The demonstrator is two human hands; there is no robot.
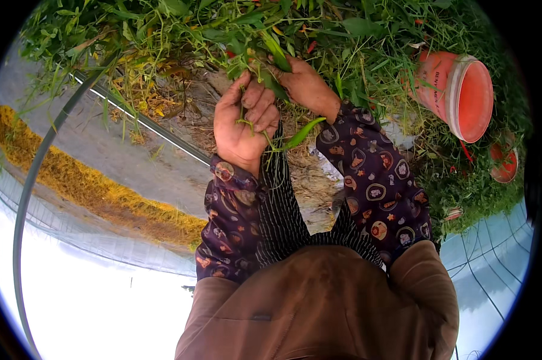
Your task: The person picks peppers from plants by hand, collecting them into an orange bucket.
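My left hand [248, 119], palm turned up and fingers curled, grips a thin green plant stem that trails over its palm. From that stem a green chili pepper [303, 134] hangs beyond the wrist, between my two forearms. Beside it, my right hand [308, 85] reaches into the pepper plants [253, 31], its fingertips hidden among leaves. Another long green pepper [275, 50] lies against those fingers; whether they grip it I cannot tell. A red pepper [312, 46] shows in the foliage just above the right hand.
A red plastic bucket [433, 85] lies tipped in the grass at right, its mouth facing outward. A second red container [504, 163] is below it. At left, a curved hoop pipe [41, 153] and a straight metal rail [140, 119] cross the grey ground.
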